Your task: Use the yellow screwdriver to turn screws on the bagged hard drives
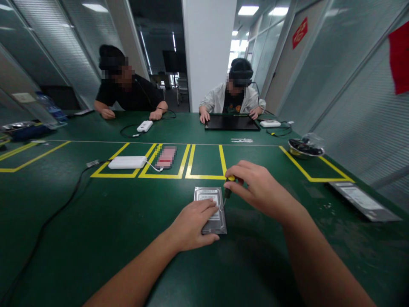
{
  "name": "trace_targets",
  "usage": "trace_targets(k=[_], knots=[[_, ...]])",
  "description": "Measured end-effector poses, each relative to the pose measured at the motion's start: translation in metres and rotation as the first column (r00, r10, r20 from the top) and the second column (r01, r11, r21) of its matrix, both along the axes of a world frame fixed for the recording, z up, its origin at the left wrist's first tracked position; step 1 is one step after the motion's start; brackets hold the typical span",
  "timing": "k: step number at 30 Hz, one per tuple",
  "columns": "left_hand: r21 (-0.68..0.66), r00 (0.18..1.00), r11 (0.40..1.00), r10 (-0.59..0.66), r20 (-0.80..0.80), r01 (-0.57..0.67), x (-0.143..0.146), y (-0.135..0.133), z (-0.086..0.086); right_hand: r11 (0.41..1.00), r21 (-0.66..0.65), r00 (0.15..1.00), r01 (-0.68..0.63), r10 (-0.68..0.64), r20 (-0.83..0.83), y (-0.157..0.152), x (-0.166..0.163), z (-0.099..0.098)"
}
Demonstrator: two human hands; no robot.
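A hard drive (209,195) with a white label lies flat on the green table in front of me. My left hand (194,224) grips it from the left, fingers across its top and thumb along the near edge. In my right hand (252,183) is a small screwdriver (228,192) with a yellow and black handle, pinched between thumb and fingers. It stands nearly upright, and its thin shaft reaches down to the right edge of the drive. Whether the tip sits in a screw is too small to tell.
On the right lie another metal-cased drive (361,200), small loose bits (328,206) and a bowl of dark items (305,149). A white power bank (128,162) with a black cable sits left, beside a pink blurred item (166,157). Across the table, two people sit, one touching a dark panel (232,122).
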State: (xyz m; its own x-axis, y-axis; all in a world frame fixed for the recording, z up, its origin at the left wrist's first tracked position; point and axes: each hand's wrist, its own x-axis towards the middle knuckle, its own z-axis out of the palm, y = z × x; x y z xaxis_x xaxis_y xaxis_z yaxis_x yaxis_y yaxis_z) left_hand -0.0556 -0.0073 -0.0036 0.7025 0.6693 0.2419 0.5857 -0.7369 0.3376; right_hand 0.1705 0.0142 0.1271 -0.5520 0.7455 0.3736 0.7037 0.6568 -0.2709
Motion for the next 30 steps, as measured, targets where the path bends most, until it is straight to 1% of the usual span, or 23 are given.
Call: trace_targets(k=[2,7,11,24,30], knots=[[-0.001,1.0,1.0,-0.001,0.002,0.001,0.0,0.0,-0.0004,1.0,0.017,1.0,0.016,-0.016,-0.01,0.0016,-0.001,-0.001],[0.005,1.0,1.0,-0.003,0.006,0.003,0.0004,0.0,-0.0003,1.0,0.009,1.0,-0.026,0.026,-0.005,0.0011,0.0034,-0.0021],[0.008,1.0,1.0,-0.001,-0.009,0.001,0.0001,0.0004,0.0006,1.0,0.019,1.0,-0.009,0.009,-0.011,-0.0007,0.0047,-0.0015],[0.002,1.0,1.0,-0.005,-0.005,0.005,0.0008,-0.0004,0.0017,0.999,-0.009,0.999,0.038,-0.037,0.026,-0.0009,0.0031,0.0013],[-0.001,1.0,1.0,-0.003,0.001,0.003,0.0002,-0.001,0.0011,1.0,-0.015,1.0,0.004,-0.004,0.006,-0.0028,0.0036,0.0033]])
